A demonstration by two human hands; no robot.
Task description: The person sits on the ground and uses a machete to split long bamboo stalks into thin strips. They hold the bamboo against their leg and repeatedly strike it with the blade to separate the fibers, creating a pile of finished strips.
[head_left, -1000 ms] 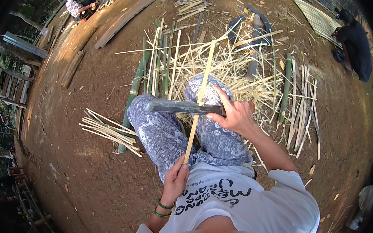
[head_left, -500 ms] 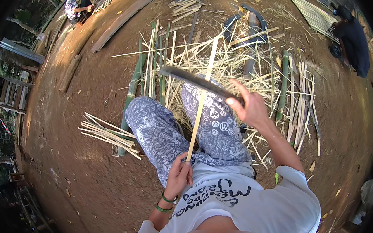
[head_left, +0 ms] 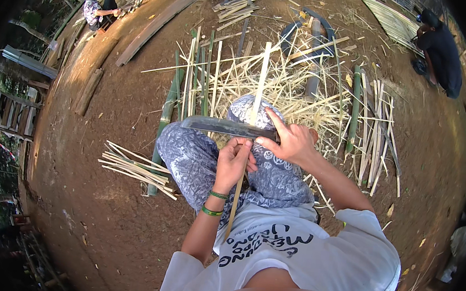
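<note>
A long pale bamboo strip (head_left: 262,74) runs from near my shirt out past my right knee. My left hand (head_left: 234,159) pinches it partway along, just on the near side of the blade. In my right hand (head_left: 293,142) is a machete (head_left: 218,126), its broad dark blade pointing left and lying across the strip. The index finger of that hand is stretched out toward the strip, while the other fingers wrap the handle, which is mostly hidden. Where blade and strip cross, I cannot tell how firmly they touch.
Bamboo shavings (head_left: 301,110) cover the ground beyond my knees. Left lies a bundle of strips (head_left: 135,168) across a green bamboo pole (head_left: 164,124); more strips (head_left: 376,129) lie right. A person (head_left: 440,49) crouches far right, another (head_left: 98,12) sits far left.
My left hand has slid forward along the strip, away from my body. The machete has come nearer and to the left, turning from slanted to almost level across the strip.
</note>
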